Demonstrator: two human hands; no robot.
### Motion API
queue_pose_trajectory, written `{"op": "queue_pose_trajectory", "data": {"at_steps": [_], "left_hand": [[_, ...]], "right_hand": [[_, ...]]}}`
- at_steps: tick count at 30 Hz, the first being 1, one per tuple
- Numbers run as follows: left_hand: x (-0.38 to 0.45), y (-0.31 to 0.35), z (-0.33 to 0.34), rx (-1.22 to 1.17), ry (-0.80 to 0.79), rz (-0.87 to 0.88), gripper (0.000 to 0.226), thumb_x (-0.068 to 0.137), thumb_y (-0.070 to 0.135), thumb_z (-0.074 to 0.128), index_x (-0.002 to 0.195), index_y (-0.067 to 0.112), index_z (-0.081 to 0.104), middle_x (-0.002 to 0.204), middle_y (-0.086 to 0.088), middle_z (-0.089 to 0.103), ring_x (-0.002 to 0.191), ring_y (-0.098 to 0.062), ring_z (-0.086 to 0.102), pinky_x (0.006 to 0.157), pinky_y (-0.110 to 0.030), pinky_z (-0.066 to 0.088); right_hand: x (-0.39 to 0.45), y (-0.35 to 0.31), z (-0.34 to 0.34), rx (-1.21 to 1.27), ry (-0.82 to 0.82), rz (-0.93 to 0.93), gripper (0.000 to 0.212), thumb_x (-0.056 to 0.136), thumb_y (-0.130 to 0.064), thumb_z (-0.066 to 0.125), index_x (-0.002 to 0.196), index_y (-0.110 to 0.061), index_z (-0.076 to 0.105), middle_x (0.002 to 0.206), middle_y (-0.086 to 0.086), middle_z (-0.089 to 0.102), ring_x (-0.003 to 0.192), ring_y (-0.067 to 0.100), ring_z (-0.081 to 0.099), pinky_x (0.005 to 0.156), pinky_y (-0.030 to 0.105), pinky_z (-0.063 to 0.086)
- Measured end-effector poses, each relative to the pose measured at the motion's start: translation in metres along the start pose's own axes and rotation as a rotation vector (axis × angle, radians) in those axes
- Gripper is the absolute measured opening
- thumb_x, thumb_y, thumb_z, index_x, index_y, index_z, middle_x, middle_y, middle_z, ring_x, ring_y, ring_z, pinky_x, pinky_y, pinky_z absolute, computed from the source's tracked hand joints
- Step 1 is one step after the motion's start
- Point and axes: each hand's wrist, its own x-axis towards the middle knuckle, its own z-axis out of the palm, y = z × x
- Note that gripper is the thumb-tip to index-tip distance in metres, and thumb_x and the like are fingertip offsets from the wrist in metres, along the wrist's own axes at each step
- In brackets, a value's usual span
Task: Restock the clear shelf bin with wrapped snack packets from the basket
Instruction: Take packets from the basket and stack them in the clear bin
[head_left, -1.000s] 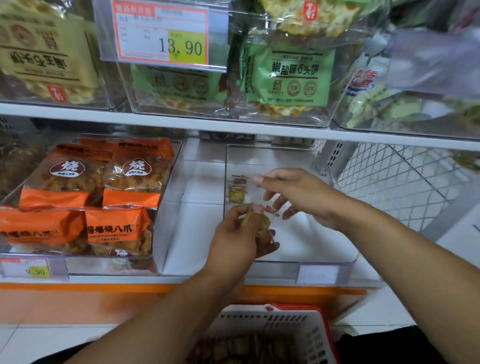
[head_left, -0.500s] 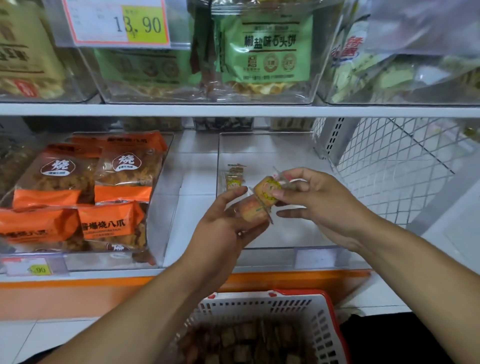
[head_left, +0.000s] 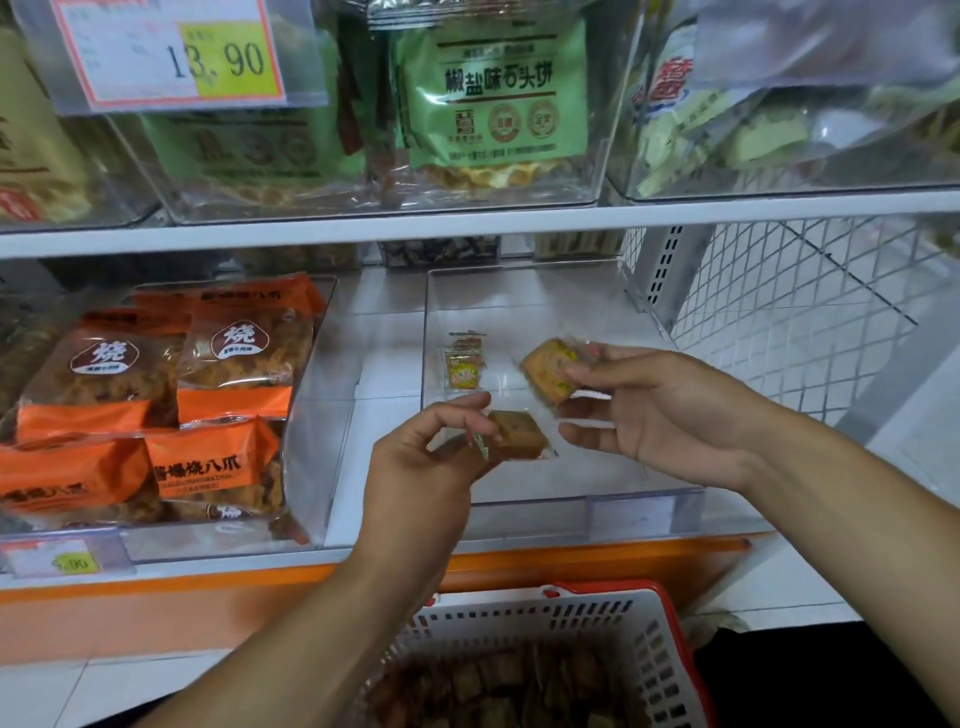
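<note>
2 wrapped snack packets are in my hands, held over the clear shelf bin (head_left: 644, 514) on the lower shelf. My left hand (head_left: 426, 457) has thumb and fingers curled round a brown packet (head_left: 514, 434), pinching it by its left end so the square block sticks out to the right, above the bin's front half. My right hand (head_left: 660, 410) pinches a second packet (head_left: 550, 371), orange-brown with a yellow label, between thumb and forefinger at its right edge; this one is tilted and sits higher, toward the bin's right side. The 2 packets are near each other but apart.

Inside the bin, close to its left wall, a small yellow-labelled packet (head_left: 462, 366) stands with what looks like another tucked just behind it; I cannot tell the count for certain.

Below my forearms, at the bottom edge of view, the white basket (head_left: 545, 618) with a red rim holds a heap of brown wrapped packets (head_left: 519, 680).

Left of the bin, a neighbouring clear bin holds orange bags (head_left: 156, 410) stacked in rows. On the upper shelf, a green bag (head_left: 493, 98) stands in another clear bin, and a price tag (head_left: 176, 52) reads 13.90. White wire mesh (head_left: 795, 312) closes the shelf's right end.
</note>
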Motion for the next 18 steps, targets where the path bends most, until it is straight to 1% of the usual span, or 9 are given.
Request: {"op": "queue_pose_trajectory", "data": {"at_steps": [2, 4, 6, 8, 9, 11, 14, 16, 18], "left_hand": [[0.000, -0.001, 0.000, 0.009, -0.009, 0.027, 0.042, 0.087, -0.018, 0.064, 0.066, 0.018, 0.070, 0.114, 0.003, 0.076, 0.108, -0.020, 0.073, 0.082, -0.025, 0.060], [0.001, -0.002, 0.002, -0.013, -0.007, 0.040, 0.038, 0.090, -0.019, 0.059, 0.074, 0.014, 0.070, 0.113, 0.001, 0.076, 0.106, -0.020, 0.074, 0.079, -0.023, 0.060], [0.001, -0.002, 0.001, -0.142, -0.010, 0.002, 0.037, 0.093, -0.019, 0.048, 0.089, 0.009, 0.071, 0.113, -0.005, 0.076, 0.106, -0.026, 0.073, 0.079, -0.024, 0.059], [0.003, -0.001, 0.000, -0.332, -0.035, -0.089, 0.034, 0.094, -0.011, 0.042, 0.105, 0.005, 0.069, 0.115, -0.013, 0.074, 0.108, -0.033, 0.070, 0.082, -0.030, 0.060], [0.003, 0.000, -0.001, -0.389, -0.052, -0.115, 0.029, 0.095, -0.004, 0.043, 0.111, 0.004, 0.067, 0.115, -0.015, 0.073, 0.108, -0.034, 0.069, 0.084, -0.031, 0.060], [0.004, 0.002, -0.003, -0.387, -0.078, -0.114, 0.026, 0.091, 0.003, 0.058, 0.117, 0.006, 0.064, 0.119, -0.018, 0.072, 0.109, -0.034, 0.069, 0.087, -0.031, 0.060], [0.004, 0.001, -0.002, -0.304, -0.078, -0.070, 0.044, 0.083, 0.000, 0.074, 0.124, 0.009, 0.061, 0.119, -0.016, 0.074, 0.114, -0.030, 0.070, 0.088, -0.027, 0.059], [0.005, 0.001, -0.003, -0.258, -0.070, -0.064, 0.051, 0.080, 0.014, 0.076, 0.129, 0.015, 0.059, 0.113, -0.015, 0.076, 0.112, -0.028, 0.072, 0.092, -0.027, 0.058], [0.007, 0.002, -0.006, -0.185, -0.060, -0.064, 0.052, 0.079, 0.024, 0.079, 0.128, 0.021, 0.060, 0.106, -0.017, 0.078, 0.105, -0.030, 0.074, 0.094, -0.031, 0.059]], "right_hand": [[-0.001, 0.004, 0.000, -0.080, -0.048, 0.099, 0.037, 0.081, -0.010, 0.070, 0.118, -0.006, 0.067, 0.106, 0.017, 0.072, 0.086, 0.022, 0.071, 0.074, 0.031, 0.062], [-0.001, 0.008, 0.002, -0.133, -0.058, 0.144, 0.046, 0.081, -0.009, 0.072, 0.125, -0.001, 0.064, 0.114, 0.021, 0.072, 0.094, 0.025, 0.072, 0.075, 0.032, 0.062], [0.001, 0.011, 0.004, -0.112, -0.033, 0.126, 0.049, 0.080, -0.007, 0.071, 0.128, 0.000, 0.061, 0.116, 0.024, 0.072, 0.100, 0.030, 0.073, 0.076, 0.033, 0.062], [0.002, 0.014, 0.007, -0.079, -0.005, 0.091, 0.046, 0.081, -0.004, 0.070, 0.126, 0.001, 0.061, 0.113, 0.025, 0.073, 0.099, 0.032, 0.074, 0.078, 0.033, 0.063], [0.004, 0.015, 0.008, -0.070, 0.010, 0.073, 0.042, 0.083, -0.003, 0.069, 0.125, 0.001, 0.062, 0.112, 0.024, 0.073, 0.098, 0.031, 0.074, 0.079, 0.033, 0.063], [0.006, 0.016, 0.010, -0.074, 0.036, 0.040, 0.034, 0.089, 0.001, 0.066, 0.123, 0.000, 0.064, 0.112, 0.021, 0.074, 0.099, 0.029, 0.074, 0.081, 0.034, 0.063], [0.005, 0.013, 0.009, -0.237, 0.060, -0.074, 0.032, 0.091, 0.001, 0.064, 0.122, -0.008, 0.068, 0.110, 0.012, 0.074, 0.099, 0.023, 0.071, 0.080, 0.032, 0.062], [0.003, 0.009, 0.008, -0.412, 0.061, -0.174, 0.034, 0.090, 0.002, 0.065, 0.120, -0.012, 0.070, 0.112, 0.016, 0.072, 0.098, 0.021, 0.069, 0.079, 0.029, 0.060], [0.001, 0.007, 0.006, -0.533, 0.031, -0.230, 0.037, 0.089, 0.004, 0.067, 0.121, -0.014, 0.069, 0.117, 0.022, 0.069, 0.096, 0.021, 0.069, 0.077, 0.026, 0.059]]}}
